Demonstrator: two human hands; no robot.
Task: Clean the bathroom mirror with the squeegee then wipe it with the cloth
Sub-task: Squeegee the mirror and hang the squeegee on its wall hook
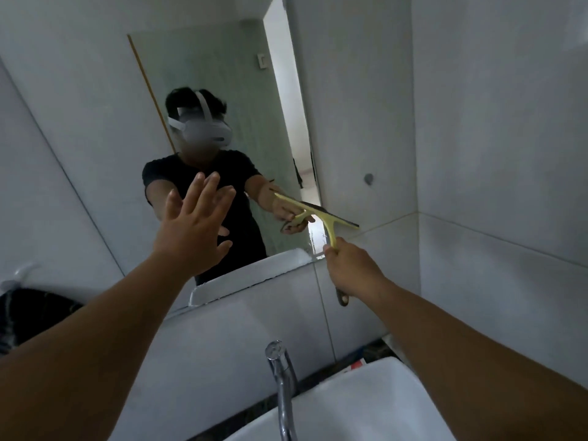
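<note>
The tiled wall (493, 122) fills most of the view, and on it hangs one mirror (222, 74), tall and narrow, tilted in the picture so that its long axis runs from the lower left to the upper right. In the mirror a person in a black shirt with a white headset is reflected, both arms reaching forward.

Below is one white sink (366, 405). What lies in its bowl cannot be seen from here. One chrome tap (283, 386) rises beside it, and its spout bends down over the bowl. At the left edge hangs something dark, too blurred to name.

There are two hands. The left hand (194, 224) is raised in front of the glass, flat, with all fingers straight and spread apart; it holds nothing, and whether it touches the glass I cannot tell.

The right hand (353, 268) is closed tightly around the handle of the one yellow squeegee (329, 224). The handle points up and a little to the left, away from the person, and its lower end comes out under the hand. The blade is the long axis: it lies across the lower right corner of the mirror, slanting down to the right, and its right end passes over the mirror edge onto the wall.
</note>
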